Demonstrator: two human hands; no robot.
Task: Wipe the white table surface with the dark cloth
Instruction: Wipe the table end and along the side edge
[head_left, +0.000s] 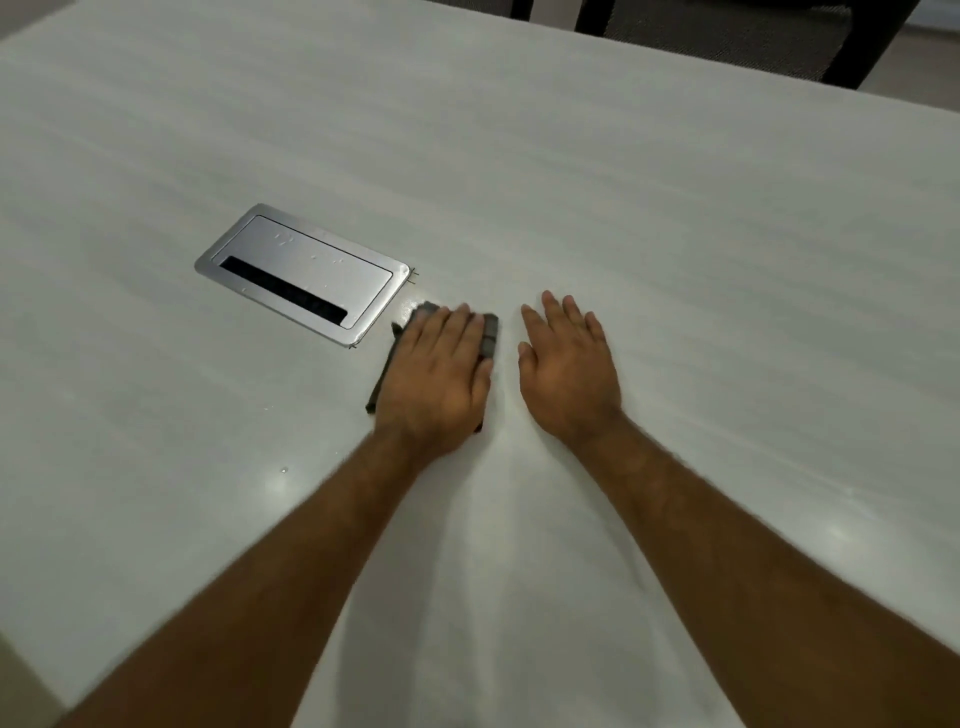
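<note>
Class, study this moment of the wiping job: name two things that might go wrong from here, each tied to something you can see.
1. The dark cloth under the left hand lies close to the metal cable hatch; a stroke that way might snag its rim or push wetness into the slot.
2. The right hand rests flat on the white table and may leave marks on it.

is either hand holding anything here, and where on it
Nothing is gripped. The left hand presses flat on the middle of the dark cloth; the right hand rests open on the table.
</note>
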